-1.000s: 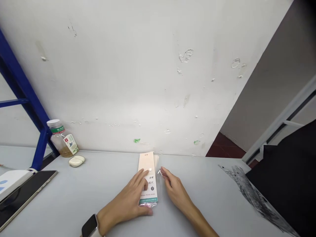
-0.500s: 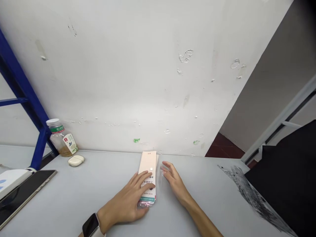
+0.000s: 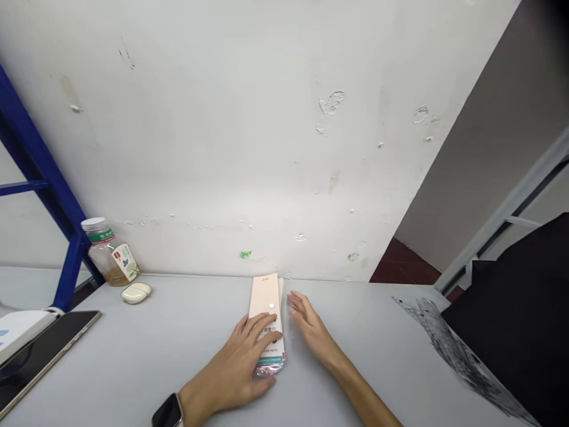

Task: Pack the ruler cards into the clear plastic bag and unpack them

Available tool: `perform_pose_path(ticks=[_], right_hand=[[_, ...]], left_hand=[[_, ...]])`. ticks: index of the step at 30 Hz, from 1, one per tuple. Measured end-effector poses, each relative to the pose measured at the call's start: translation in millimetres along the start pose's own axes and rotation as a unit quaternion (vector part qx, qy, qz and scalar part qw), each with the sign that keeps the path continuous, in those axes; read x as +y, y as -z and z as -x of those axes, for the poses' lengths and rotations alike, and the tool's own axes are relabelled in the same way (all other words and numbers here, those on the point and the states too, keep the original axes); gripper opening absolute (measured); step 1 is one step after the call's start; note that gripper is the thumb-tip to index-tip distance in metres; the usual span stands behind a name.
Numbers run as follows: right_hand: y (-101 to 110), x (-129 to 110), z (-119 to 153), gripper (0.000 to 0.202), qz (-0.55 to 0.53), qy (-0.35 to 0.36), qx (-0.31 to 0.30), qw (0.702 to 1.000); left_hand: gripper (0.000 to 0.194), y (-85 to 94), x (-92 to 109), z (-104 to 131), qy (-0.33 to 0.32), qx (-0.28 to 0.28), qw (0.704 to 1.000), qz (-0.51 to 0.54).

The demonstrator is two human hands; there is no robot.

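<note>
A flat, pale pink packaged ruler set (image 3: 265,295) in clear plastic lies on the desk near the wall, with a teal band and printed text at its near end. A second, similar pack peeks out along its right edge. My left hand (image 3: 243,359) lies flat over the near half, fingers spread on the printed face, hiding part of the text. Just right of the stack, my right hand (image 3: 311,327) is held on its side with fingers extended, the palm facing the clear plastic edge. Whether its fingertips touch the plastic I cannot tell.
At the left are a jar (image 3: 111,252) with a white lid, a small cream case (image 3: 136,293), a tablet-like dark device (image 3: 44,356) and a white box (image 3: 22,332). A blue metal frame (image 3: 44,154) rises there. Black material (image 3: 515,314) covers the right side.
The pack's near end has shifted slightly right and its far end slightly left, so it now slants. My left hand moved a little with it; my right hand has barely moved.
</note>
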State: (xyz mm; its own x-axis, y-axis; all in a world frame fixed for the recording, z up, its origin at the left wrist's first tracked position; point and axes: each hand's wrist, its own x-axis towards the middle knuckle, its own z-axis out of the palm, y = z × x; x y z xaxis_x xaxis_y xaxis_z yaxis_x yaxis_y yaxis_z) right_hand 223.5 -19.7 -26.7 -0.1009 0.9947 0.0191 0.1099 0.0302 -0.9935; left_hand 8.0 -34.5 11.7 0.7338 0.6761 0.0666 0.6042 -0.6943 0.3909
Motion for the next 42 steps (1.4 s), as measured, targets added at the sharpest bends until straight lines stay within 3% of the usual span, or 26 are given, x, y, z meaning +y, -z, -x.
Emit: perform_pose_path(ticks=[6, 10, 14, 17, 21, 29, 42], right_hand=[[5, -7, 7, 0.062, 0.108, 0.000, -0.019, 0.994], [18, -6, 12, 0.065, 0.295, 0.024, 0.002, 0.955], [34, -3, 13, 0.075, 0.385, 0.015, -0.003, 0.923], [37, -1, 12, 0.077, 0.409, 0.006, -0.018, 0.912], [34, 1, 12, 0.077, 0.433, 0.010, -0.038, 0.901], [35, 5, 12, 0.072, 0.435, 0.029, -0.039, 0.899], [38, 1, 12, 0.068, 0.411, 0.031, -0.050, 0.910]], left_hand=[[0.063, -7.1, -2, -2, 0.016, 0.044, 0.999, -0.003], [0.073, 0.4, -9, -2, 0.015, 0.016, 1.000, 0.002], [0.066, 4.1, -37, 0, 0.090, 0.085, 0.992, -0.040], [0.073, -2.0, -64, 3, 0.148, 0.125, 0.975, -0.112], [0.074, -11.7, -81, 4, 0.184, 0.082, 0.970, -0.133], [0.067, -3.6, -71, 2, 0.186, 0.054, 0.973, -0.123], [0.057, -0.3, -75, 5, 0.129, 0.032, 0.982, -0.132]])
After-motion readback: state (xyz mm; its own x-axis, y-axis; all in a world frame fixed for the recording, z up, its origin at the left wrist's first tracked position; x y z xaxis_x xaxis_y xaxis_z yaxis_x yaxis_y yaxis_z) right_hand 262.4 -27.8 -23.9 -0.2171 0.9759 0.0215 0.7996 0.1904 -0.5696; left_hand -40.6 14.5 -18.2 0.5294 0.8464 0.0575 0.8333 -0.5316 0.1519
